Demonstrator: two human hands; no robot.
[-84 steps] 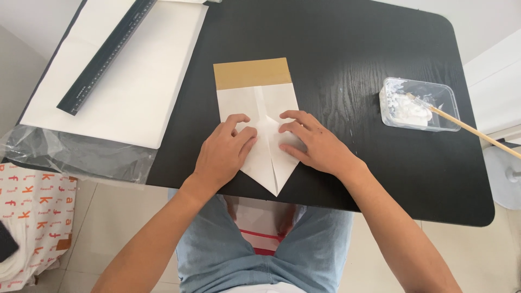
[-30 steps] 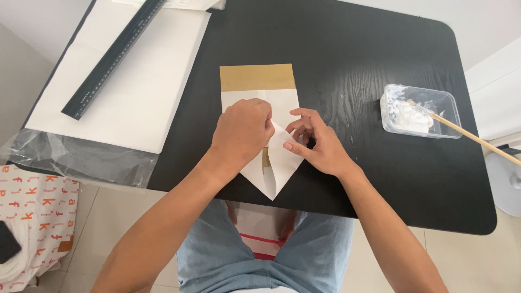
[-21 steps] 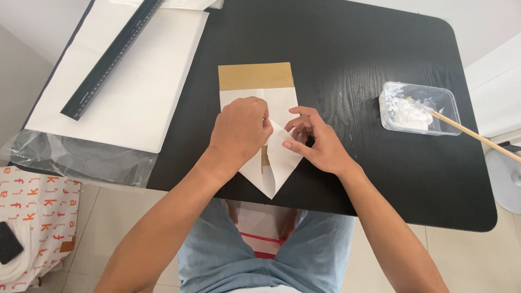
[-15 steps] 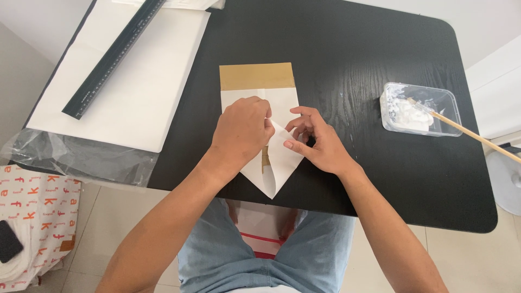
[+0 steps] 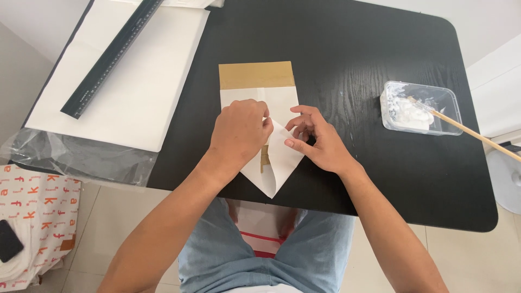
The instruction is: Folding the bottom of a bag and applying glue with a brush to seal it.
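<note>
I see my left hand (image 5: 241, 130) curled into a loose fist, knuckles up, pressing down on the folded white paper (image 5: 271, 135) where its flaps meet; whether it pinches the paper under the fingers I cannot tell. My right hand (image 5: 317, 142) sits just to the right, fingers bent, fingertips (image 5: 290, 144) resting on the right flap of the same sheet, apparently nipping its edge. The paper lies on the near middle of the black table (image 5: 347, 59), its near end folded to a point that reaches the table's near edge, its far end showing a brown band (image 5: 255, 75). To the far right, well apart, stands a clear plastic tub (image 5: 420, 108) with white paste, a wooden stick (image 5: 472, 133) leaning out of it to the right. To the left lies a large white sheet (image 5: 135, 87) with a dark ruler (image 5: 111, 57) on it, over clear plastic film (image 5: 81, 157).
</note>
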